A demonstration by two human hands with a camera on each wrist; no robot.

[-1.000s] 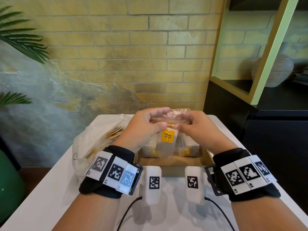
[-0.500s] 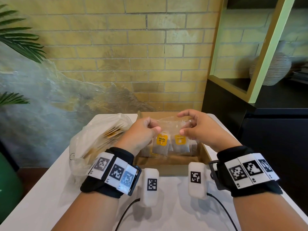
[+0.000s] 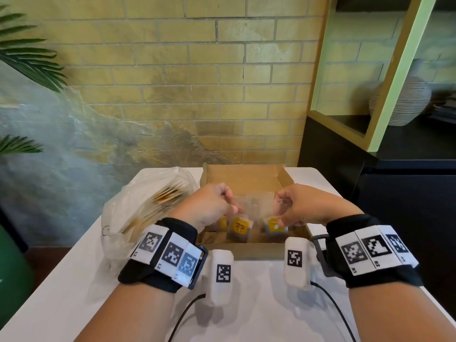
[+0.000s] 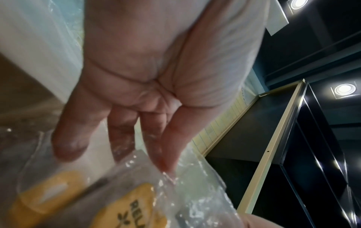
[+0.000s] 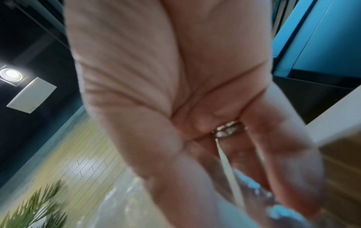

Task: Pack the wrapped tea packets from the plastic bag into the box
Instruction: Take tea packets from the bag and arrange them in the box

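Note:
An open cardboard box (image 3: 243,175) lies at the middle of the white table. My left hand (image 3: 230,207) pinches the clear top of a wrapped tea packet (image 3: 238,229) with a yellow label. My right hand (image 3: 280,206) pinches the top of a second yellow-labelled packet (image 3: 274,227). Both packets hang side by side over the near part of the box, with crinkled clear wrap (image 3: 254,206) between the hands. In the left wrist view, my fingers (image 4: 168,154) touch the clear wrap above the yellow label (image 4: 136,205). The right wrist view is blurred. The plastic bag (image 3: 138,211) with several packets lies left of the box.
Two white marker blocks (image 3: 220,275) (image 3: 296,260) with black cables lie just in front of the box. A black cabinet (image 3: 345,174) stands close to the table's right side. Behind the table is a brick wall, with palm leaves (image 3: 27,55) at the left.
My hands have come down and moved apart. The packets, held together high up before, now hang separately, one from each hand, low over the box.

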